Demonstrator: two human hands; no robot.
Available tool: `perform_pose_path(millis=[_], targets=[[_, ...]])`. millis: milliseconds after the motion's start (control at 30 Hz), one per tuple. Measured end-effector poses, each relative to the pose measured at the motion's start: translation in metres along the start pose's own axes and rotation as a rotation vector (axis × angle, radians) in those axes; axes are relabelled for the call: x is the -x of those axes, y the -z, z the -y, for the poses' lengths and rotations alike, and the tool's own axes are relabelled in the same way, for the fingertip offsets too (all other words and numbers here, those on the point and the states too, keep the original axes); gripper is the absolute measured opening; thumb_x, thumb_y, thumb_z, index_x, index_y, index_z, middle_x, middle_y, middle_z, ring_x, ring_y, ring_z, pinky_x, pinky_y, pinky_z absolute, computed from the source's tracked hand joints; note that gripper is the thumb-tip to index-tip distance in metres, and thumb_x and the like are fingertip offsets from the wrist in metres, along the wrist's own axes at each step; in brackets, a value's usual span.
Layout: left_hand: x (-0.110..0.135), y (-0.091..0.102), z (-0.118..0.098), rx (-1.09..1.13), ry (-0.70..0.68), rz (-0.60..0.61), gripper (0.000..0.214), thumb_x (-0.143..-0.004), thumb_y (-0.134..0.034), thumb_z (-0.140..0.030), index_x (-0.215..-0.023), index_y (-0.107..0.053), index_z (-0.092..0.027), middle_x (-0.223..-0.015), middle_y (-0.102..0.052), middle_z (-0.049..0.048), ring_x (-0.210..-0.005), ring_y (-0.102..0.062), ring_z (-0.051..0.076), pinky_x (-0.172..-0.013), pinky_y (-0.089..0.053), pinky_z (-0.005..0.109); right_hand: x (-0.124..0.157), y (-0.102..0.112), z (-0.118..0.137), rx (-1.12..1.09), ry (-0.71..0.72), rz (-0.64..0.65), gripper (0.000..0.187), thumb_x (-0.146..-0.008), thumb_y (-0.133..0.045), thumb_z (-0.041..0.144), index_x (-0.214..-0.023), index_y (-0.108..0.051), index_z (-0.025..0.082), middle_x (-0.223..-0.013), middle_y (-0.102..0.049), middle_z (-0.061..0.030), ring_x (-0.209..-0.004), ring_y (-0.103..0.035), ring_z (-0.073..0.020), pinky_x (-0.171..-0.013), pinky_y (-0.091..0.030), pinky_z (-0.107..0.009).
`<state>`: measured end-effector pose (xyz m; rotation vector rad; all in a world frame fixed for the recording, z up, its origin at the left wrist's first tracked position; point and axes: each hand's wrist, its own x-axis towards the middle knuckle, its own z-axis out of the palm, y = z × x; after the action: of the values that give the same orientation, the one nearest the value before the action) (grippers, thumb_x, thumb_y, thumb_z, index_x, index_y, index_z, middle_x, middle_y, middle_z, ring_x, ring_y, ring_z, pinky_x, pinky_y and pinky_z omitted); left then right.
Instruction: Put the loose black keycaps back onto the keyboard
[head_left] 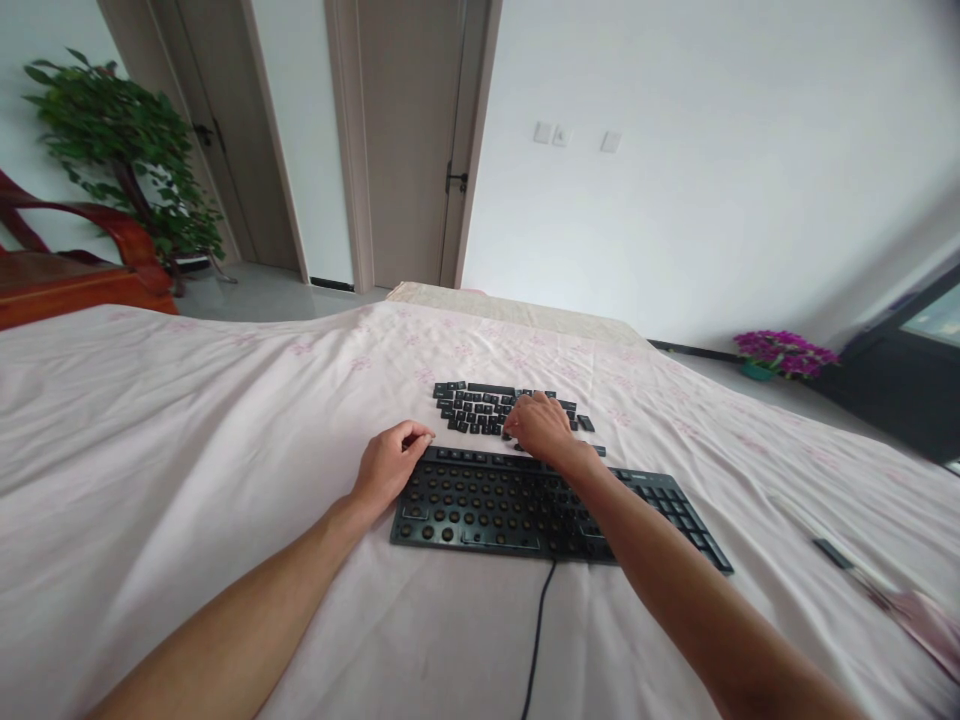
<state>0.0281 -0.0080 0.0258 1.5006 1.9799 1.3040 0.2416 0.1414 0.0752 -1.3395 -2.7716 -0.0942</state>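
Observation:
A black computer keyboard (465, 505) lies on the pink-white cloth, its main key area stripped to round bare switches; the number pad on the right keeps its keys. Just beyond it, loose black keycaps (476, 405) are laid out in rows. My right hand (538, 425) reaches over the keyboard to these rows, its fingers pinched downward on a small dark keycap (508, 436), mostly hidden by the fingers. At the keyboard's upper left corner rests my left hand (391, 462), thumb and fingers curled together; whatever lies between the tips cannot be made out.
A black cable (538, 640) runs from the keyboard toward me. To the right on the cloth (300, 600) lies a thin tool with a dark grip (832, 553). Beyond are a wooden chair (127, 240), a green plant (112, 140), doors (409, 140) and purple flowers (784, 352).

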Motion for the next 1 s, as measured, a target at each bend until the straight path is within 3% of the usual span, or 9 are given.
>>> perform_pose_path(millis=[600,1000], targets=[[0.0,0.0,0.001,0.011,0.005,0.004,0.025,-0.084,-0.052,-0.039,-0.089,-0.072,-0.024,-0.093,-0.075,0.0014,-0.084,-0.067,0.019,-0.079,-0.049,0.028,0.005,0.005,-0.002,-0.05,-0.074,-0.151,0.022,-0.084,-0.056,0.027,-0.085,-0.077,0.029,-0.097,-0.069,-0.003,-0.096,-0.053,-0.0213,-0.081,-0.035,-0.029],[0.0,-0.001,-0.001,-0.011,0.0,-0.01,0.024,-0.084,-0.052,-0.039,-0.087,-0.072,-0.024,-0.092,-0.075,0.001,-0.084,-0.067,0.019,-0.079,-0.049,0.028,0.024,0.012,0.002,-0.071,0.008,-0.078,0.016,-0.083,-0.062,0.031,-0.082,-0.077,0.029,-0.098,-0.068,-0.0016,-0.098,-0.052,-0.0203,-0.084,-0.035,-0.03]])
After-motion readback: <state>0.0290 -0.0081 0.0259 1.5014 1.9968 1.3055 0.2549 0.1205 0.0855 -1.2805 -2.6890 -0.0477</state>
